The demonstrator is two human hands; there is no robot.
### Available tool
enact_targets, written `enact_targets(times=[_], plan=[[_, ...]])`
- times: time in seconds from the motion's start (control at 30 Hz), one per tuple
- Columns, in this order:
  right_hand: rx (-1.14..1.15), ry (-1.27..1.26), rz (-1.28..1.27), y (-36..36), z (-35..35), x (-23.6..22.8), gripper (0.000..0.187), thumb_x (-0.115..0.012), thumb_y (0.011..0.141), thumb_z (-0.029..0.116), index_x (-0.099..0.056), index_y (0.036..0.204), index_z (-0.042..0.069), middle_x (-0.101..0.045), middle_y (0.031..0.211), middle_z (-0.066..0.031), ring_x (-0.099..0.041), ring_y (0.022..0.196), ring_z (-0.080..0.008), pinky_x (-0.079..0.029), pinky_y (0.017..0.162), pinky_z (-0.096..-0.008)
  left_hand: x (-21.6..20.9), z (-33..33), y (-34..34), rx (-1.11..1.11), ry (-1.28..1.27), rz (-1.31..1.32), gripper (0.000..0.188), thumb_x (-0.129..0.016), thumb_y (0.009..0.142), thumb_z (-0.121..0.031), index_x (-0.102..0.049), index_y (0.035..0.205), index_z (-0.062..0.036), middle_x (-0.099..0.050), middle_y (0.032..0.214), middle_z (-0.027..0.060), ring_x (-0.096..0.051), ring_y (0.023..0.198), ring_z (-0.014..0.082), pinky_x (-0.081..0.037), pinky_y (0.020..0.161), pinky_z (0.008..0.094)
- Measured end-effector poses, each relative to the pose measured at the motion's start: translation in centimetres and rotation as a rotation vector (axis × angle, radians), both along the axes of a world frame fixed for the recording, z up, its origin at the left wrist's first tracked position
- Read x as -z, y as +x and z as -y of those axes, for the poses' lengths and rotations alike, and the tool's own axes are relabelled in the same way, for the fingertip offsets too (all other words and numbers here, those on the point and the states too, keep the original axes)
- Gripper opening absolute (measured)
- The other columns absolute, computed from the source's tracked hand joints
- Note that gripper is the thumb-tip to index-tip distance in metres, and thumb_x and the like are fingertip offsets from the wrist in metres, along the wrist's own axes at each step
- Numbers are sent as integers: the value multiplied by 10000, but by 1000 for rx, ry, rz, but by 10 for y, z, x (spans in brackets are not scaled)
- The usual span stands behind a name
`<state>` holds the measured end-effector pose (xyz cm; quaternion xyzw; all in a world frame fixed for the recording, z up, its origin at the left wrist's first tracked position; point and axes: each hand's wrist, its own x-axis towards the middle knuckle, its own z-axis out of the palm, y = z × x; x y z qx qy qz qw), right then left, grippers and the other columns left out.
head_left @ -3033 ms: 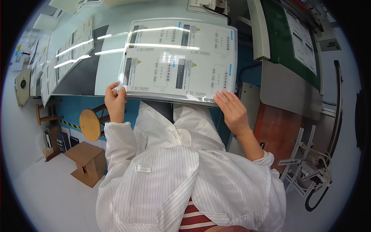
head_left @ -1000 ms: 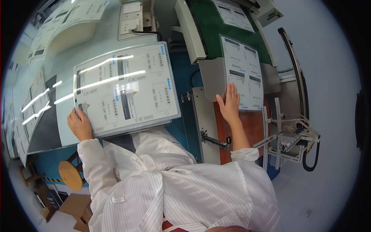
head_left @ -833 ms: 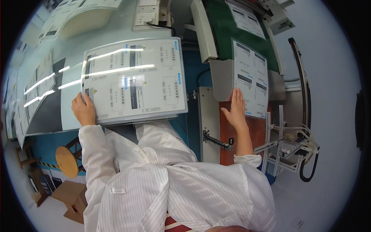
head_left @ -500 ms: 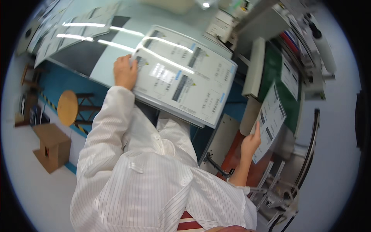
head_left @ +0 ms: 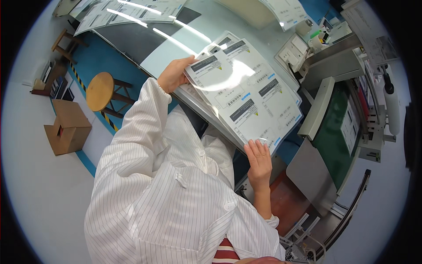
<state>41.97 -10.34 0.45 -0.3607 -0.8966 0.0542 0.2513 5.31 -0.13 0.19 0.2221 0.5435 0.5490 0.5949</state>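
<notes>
Round wooden stool [head_left: 100, 91] at left. Left hand [head_left: 175, 75]: fingers holding left corner of printed sheet [head_left: 250, 103], over stack [head_left: 224, 40] on table [head_left: 220, 18]. Right hand [head_left: 260, 169]: fingers straight, together, at near corner; grip unclear. Green belt [head_left: 330, 127] farther right.

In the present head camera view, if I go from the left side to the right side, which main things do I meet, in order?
Cardboard box → round wooden stool → left hand → top printed sheet → green conveyor belt → white cylindrical device.
</notes>
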Motion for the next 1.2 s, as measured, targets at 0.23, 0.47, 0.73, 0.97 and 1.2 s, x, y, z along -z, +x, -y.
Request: enact_targets(times=[0.23,0.47,0.73,0.97,1.2], plan=[[105,-16,16,4,-8,5,409,-513,791,-91,-681,1119,86,-639,1211,-109,-559,1195,-307,-365,1054,-508,-2,26,-4,40,-103,-562,274,-638,879,-155,-617,1090,19,-639,850,93,-617,694,144,-534,636,240],[178,-150,84,1,-7,15,509,-512,794,-92,-601,1256,102,-525,1365,-125,-462,1293,-305,-284,1104,-501,14,36,-8,-16,-115,-941,350,-645,842,-162,-601,1154,-11,-587,753,76,-559,641,134,-470,582,260],[219,-193,85,1,-8,13,493,-511,822,-77,-596,1268,113,-509,1381,-124,-447,1305,-306,-281,1101,-504,16,32,-10,43,-64,-1103,355,-622,865,-206,-606,1168,-21,-576,718,48,-539,642,123,-437,582,257],[234,-247,76,12,-11,0,401,-640,827,130,-609,1226,94,-524,1360,-128,-450,1298,-313,-300,1091,-496,11,31,-27,268,-93,-1381,427,-666,842,-368,-643,1084,-16,-628,710,128,-563,620,201,-456,602,328],[600,-62,48,98,-51,10,362,-578,904,150,-573,1252,54,-473,1393,-174,-434,1296,-346,-318,1085,-437,6,4,-27,211,-111,-1518,446,-612,891,-376,-632,1120,6,-653,824,174,-625,736,301,-496,693,368]])
